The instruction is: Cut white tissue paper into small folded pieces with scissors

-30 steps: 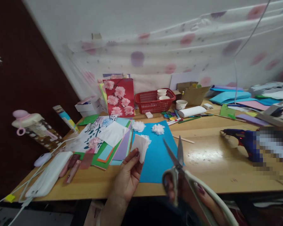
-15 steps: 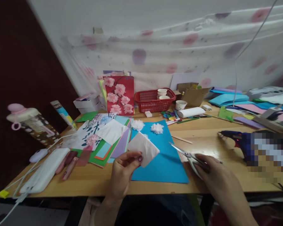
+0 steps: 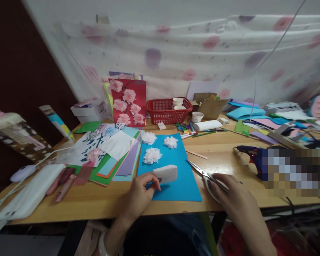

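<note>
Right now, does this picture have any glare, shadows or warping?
All in the head view: glare whitens the table near the scissors; a soft shadow darkens the blue sheet below the folded white paper; the bottle at the left edge looks stretched; coarse square pixels hide detail beside the glue gun.

Craft corner, likely in a home: wooden desk [image 3: 101, 201] against a wall [image 3: 122, 9] hung with a flowered sheet [image 3: 170, 53]. Craft signs: coloured paper [image 3: 125, 167], glue gun [image 3: 250, 153], scissors [image 3: 202, 173], white flowers [image 3: 152, 155]. Homey bits mixed in (pink-lidded bottle [image 3: 18, 133] far left, basket [image 3: 162, 116] with cups [image 3: 178, 102]).
</note>
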### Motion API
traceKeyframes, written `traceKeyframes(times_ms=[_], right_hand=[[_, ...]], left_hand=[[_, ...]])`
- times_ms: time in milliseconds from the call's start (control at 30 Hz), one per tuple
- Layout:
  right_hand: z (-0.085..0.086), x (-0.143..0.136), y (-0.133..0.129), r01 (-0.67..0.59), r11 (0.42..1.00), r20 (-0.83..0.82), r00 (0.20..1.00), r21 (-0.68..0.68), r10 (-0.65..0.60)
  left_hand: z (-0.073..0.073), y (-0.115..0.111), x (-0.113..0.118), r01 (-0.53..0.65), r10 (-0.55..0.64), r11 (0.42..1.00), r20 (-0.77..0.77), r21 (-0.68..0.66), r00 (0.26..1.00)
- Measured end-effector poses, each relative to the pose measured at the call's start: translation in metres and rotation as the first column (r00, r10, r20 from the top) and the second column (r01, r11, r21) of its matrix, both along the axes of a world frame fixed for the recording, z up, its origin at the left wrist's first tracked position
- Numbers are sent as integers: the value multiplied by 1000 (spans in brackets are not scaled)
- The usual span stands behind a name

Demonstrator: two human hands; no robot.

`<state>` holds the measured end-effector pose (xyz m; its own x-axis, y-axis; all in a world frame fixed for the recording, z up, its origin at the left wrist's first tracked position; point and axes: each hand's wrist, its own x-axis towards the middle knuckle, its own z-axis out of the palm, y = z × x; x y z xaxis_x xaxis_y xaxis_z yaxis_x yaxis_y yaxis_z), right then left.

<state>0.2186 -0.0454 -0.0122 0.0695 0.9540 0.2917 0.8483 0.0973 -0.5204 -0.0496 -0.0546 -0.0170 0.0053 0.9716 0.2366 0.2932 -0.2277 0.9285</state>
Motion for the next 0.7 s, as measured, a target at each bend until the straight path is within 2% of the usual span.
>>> traceKeyframes(times_ms=[67,133,200,267,367,567,700], right_hand=[[4,-17,-2,-120,992,-192,974,32,124],[4,-38,-3,-338,941,-393,862,22,319],[2,-58,-4,-484,875,-523,744,10,417],[-1,-73,-4,-494,869,-557,721,3,412],[-2,-83,-5,-455,890,-565,736,-3,375],[-2,-87,-6,-464,885,-571,718,34,398],[-5,-88,-6,-468,884,-580,716,13,388]], left_hand=[[-2,1,0,24,-24,1000,-49,15,998],[-2,1,0,59,-57,998,-79,14,995],[-1,0,1,97,-96,995,-82,6,992],[0,-1,3,115,-115,993,-48,-3,992],[1,-3,8,79,-78,996,36,-33,996],[2,-5,26,76,-56,994,240,-75,969],[3,-5,29,77,-23,986,337,-147,941]])
